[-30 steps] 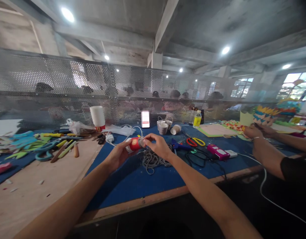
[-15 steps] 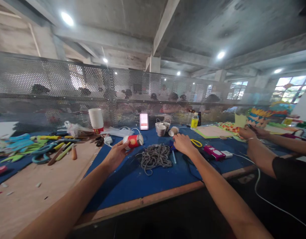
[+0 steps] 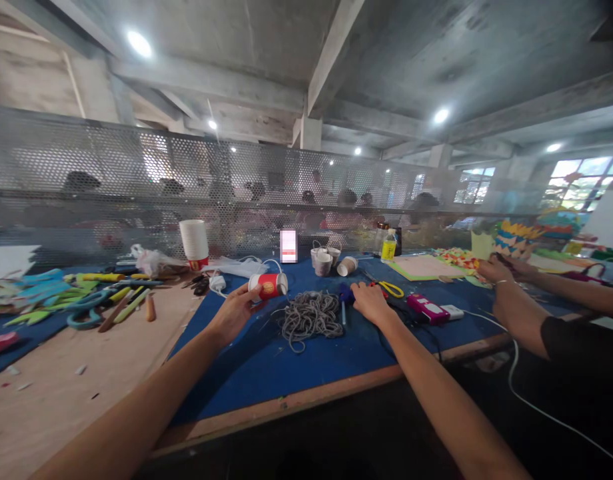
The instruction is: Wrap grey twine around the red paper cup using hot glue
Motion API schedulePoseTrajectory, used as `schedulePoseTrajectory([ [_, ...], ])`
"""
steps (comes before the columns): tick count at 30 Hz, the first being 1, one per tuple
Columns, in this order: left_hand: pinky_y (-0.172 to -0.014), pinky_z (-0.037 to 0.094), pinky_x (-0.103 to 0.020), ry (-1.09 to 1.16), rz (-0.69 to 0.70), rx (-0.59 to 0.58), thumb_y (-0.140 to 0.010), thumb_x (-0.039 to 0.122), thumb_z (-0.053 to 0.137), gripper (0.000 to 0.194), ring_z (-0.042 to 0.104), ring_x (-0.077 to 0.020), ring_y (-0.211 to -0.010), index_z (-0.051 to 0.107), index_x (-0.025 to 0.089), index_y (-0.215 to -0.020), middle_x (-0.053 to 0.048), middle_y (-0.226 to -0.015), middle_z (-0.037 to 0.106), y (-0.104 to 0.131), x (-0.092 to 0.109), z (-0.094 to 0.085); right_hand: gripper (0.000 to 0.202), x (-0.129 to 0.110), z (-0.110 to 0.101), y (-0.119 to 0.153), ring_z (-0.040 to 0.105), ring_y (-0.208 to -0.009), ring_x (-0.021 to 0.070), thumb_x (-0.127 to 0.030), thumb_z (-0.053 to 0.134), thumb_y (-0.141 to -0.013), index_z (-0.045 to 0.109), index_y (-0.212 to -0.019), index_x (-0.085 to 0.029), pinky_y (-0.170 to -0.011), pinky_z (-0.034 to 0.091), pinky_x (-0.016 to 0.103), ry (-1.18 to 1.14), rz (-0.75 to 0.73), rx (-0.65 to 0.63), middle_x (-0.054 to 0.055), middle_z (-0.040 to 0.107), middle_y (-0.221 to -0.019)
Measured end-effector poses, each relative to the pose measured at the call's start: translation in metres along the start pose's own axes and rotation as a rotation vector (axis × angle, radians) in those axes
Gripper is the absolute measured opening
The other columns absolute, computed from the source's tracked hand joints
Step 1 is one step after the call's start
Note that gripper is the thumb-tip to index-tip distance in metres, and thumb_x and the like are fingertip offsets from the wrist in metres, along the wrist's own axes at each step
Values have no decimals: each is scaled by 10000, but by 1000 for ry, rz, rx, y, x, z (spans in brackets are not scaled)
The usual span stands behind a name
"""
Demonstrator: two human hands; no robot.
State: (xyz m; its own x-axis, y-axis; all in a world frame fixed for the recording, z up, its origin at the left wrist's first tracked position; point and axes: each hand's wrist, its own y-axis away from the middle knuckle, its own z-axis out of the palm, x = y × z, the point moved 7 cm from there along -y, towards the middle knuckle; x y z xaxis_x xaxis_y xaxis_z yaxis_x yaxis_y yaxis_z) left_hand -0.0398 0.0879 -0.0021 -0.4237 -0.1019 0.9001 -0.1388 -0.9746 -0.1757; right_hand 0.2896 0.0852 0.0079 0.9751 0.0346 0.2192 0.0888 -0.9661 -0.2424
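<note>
My left hand [image 3: 234, 308] is closed around a red and white paper cup [image 3: 270, 287], held tipped on its side above the table. My right hand [image 3: 372, 303] has its fingers curled at a dark blue glue gun [image 3: 345, 293], partly hidden by the hand, with a pale blue rod showing below it. Between the two hands lies a loose heap of grey cord [image 3: 311, 319]. Behind it, several small cups [image 3: 323, 261] stand together, and another cup [image 3: 347, 267] lies on its side. Yellow-handled scissors [image 3: 391, 289] rest just beyond my right hand.
At left are a stack of paper cups [image 3: 193, 241], blue-handled scissors [image 3: 86, 313] and carving tools [image 3: 129, 308]. A magenta box [image 3: 428, 309], a yellow-labelled bottle [image 3: 388, 247] and a white cable [image 3: 514, 373] are at right, near another person's hands [image 3: 496, 269]. A perforated metal screen [image 3: 256, 167] stands behind.
My right hand has shifted slightly, and the blue glue gun shows more beside its fingers, its rod now more upright. My left hand still holds the cup nearly in place.
</note>
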Motion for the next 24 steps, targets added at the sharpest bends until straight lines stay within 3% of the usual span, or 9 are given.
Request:
schedulePoseTrajectory([
  [5,-834,571,-308,-14,10,16,-844,208,754,141,696,-210,-962,766,191,-984,-80,-1048,761,0,0,0,303,10,-14,1,653,-1122,301,-207,470,-991,554,-1264,-107,-948,472,407,-95,88,184,201,603,-1237],
  [9,-837,573,-303,-29,20,18,-850,244,771,135,689,-198,-941,765,218,-983,-69,-1036,759,0,0,-2,332,20,-35,-5,642,-1169,275,-256,478,-1004,578,-1295,-130,-983,480,352,-432,155,390,177,629,-1265],
  [12,-830,571,-302,-39,23,37,-833,244,790,190,694,-198,-941,763,208,-1018,-76,-1042,759,0,1,-3,297,15,-54,-15,649,-1185,286,-299,548,-973,654,-1205,-148,-1012,492,373,-742,96,486,151,693,-1219],
  [15,-849,567,-308,-44,24,57,-835,246,789,196,700,-206,-968,768,207,-1026,-84,-1074,763,0,2,-3,270,-6,-67,-27,736,-883,257,-375,625,-921,706,-1084,-176,-823,579,364,-1071,-9,458,96,759,-1016],
  [17,-867,564,-316,-50,26,56,-842,251,784,182,701,-214,-994,772,210,-1019,-88,-1097,763,1,3,-2,286,-28,-71,-32,705,-635,211,-419,646,-898,715,-1034,-177,-657,585,340,-1232,-54,416,62,750,-860],
  [19,-879,561,-317,-51,26,49,-851,255,776,162,699,-221,-1017,774,211,-1007,-94,-1123,760,2,3,-2,303,-52,-75,-33,661,-527,184,-454,652,-893,722,-996,-177,-596,574,324,-1312,-113,396,18,693,-684],
  [24,-885,561,-316,-25,26,70,-838,232,787,168,695,-220,-1022,772,195,-1001,-96,-1127,758,-1,0,-5,273,-82,-65,-33,575,-452,142,-422,703,-836,751,-982,-197,-476,537,308,-1446,-157,366,35,734,-786],
])
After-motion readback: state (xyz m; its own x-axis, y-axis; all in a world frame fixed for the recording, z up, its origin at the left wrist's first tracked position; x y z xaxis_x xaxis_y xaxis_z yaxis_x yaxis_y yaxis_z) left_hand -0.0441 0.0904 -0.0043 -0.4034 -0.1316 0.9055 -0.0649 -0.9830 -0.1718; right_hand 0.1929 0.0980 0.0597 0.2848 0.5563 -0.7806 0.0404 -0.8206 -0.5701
